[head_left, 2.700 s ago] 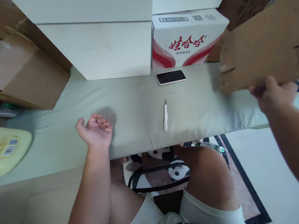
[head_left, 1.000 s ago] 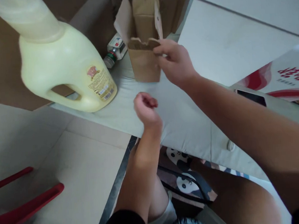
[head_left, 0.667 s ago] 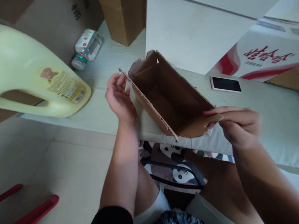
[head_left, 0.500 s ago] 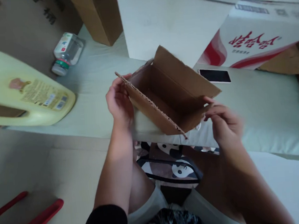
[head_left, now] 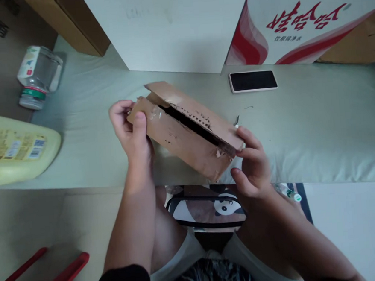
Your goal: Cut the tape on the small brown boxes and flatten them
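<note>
Evidently mid-fold, the small cardboard box (head_left: pixel 186 130) sits at the desk's (head_left: pixel 317 118) near edge, left hand (head_left: pixel 132 133) gripping its nine-o'clock end, right hand (head_left: pixel 252 166) pinching its four-o'clock corner; closing the flaps' gap seems due.

Left grip (head_left: pixel 132 133) and right grip (head_left: pixel 251 164) both closed, forearms converging.

You have a small brown corrugated cardboard box (head_left: pixel 187 132), its flaps nearly closed with a dark slit between them, tilted diagonally just above the worktop's near edge.
</note>
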A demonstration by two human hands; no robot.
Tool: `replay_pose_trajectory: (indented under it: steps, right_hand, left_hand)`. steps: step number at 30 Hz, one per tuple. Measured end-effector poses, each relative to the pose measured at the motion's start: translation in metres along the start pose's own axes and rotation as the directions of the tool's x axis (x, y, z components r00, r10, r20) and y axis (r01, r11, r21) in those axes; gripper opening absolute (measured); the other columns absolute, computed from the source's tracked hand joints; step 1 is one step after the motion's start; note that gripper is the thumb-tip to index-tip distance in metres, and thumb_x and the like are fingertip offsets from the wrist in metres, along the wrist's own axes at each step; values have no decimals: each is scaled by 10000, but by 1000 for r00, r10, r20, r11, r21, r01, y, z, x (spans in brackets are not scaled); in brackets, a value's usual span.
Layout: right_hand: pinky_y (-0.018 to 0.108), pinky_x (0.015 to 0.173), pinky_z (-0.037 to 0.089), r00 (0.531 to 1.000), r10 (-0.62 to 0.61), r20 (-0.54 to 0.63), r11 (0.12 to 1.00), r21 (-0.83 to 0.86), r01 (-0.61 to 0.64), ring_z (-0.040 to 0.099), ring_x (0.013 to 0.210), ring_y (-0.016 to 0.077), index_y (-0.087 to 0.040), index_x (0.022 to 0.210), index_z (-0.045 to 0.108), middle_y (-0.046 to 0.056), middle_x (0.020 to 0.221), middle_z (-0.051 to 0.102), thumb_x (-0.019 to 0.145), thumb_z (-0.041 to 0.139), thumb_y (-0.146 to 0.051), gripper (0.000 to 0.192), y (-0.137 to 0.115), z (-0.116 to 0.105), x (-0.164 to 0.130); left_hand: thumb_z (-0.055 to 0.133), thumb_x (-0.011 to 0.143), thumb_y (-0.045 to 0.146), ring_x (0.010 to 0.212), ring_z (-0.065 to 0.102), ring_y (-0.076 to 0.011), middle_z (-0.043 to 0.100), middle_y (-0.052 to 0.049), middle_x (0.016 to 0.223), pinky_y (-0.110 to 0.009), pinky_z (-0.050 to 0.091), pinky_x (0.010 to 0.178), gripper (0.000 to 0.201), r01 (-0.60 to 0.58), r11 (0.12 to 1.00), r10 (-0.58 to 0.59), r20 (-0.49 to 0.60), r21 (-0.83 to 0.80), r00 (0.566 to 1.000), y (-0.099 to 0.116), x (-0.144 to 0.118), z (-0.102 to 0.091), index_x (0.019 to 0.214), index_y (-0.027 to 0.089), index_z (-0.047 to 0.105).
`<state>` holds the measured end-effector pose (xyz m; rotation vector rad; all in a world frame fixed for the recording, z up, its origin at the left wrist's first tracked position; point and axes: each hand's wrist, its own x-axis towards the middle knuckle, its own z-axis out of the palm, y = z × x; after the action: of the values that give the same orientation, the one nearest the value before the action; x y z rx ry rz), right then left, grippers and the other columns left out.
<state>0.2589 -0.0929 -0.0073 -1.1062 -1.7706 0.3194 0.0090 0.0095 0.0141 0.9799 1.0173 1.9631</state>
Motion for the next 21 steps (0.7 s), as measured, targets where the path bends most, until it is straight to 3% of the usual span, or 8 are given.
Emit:
replay_pose_trajectory:
  steps: [3,6,9,11,14,18,21]
  right_hand:
    - [663,1147,486,998,-2,-65,997,73,7,610,1355,355,-362,1404,417,105,1333,653,955,437,-507,472,0,-1,3]
    - [609,1138,513,997,-76,-25,994,79,78,638,1288,334,-313,1370,563,107,1292,644,944,521,-413,440,-3,-3,9]
    - [567,1147,513,997,-75,10,995,64,74,623,1299,320,-293,1334,639,104,1323,613,934,566,-320,408,-8,-5,13]
    - [571,1148,514,998,-66,3,995,72,66,613,1311,319,-299,1351,626,100,1331,602,934,570,-307,421,-10,-4,14]
    - [582,1162,504,999,-50,9,995,88,49,593,1340,326,-311,1366,617,96,1346,589,934,573,-312,434,-10,-2,13]
    - [597,1186,480,997,-70,17,993,93,68,548,1406,339,-342,1471,547,97,1463,544,950,572,-357,521,-2,0,7]
    - [636,1212,444,1000,30,8,992,121,-31,459,1511,364,-367,1589,392,103,1619,440,985,544,-454,629,8,2,1]
  left_hand:
    - [843,852,449,968,576,-140,616,-20,999,-270,454,954,393,-131,988,127,57,79,990,-9,4,-3,1075,187,654]
    - [856,783,581,945,571,-158,626,-32,1012,-296,479,938,531,-221,959,209,87,176,974,-19,10,-11,1074,188,649]
    - [731,911,568,1064,608,-190,656,-71,1145,-362,488,1034,444,-344,880,303,170,328,938,-21,13,-18,1131,185,688]
    - [667,972,518,1199,603,-222,644,-99,1249,-410,466,1116,394,-460,789,366,291,407,884,-17,11,-19,1161,181,745]
    - [611,1011,468,1275,593,-246,621,-112,1309,-438,457,1145,361,-563,730,408,414,388,814,-12,8,-14,1151,204,816]
    - [607,1012,441,1181,627,-233,647,-102,1212,-430,502,1081,332,-557,752,430,378,352,820,-13,7,-9,1060,226,856]
    - [626,1005,377,1138,638,-219,665,-102,1168,-415,507,1055,293,-553,748,418,387,368,822,-12,8,-14,1066,206,855]
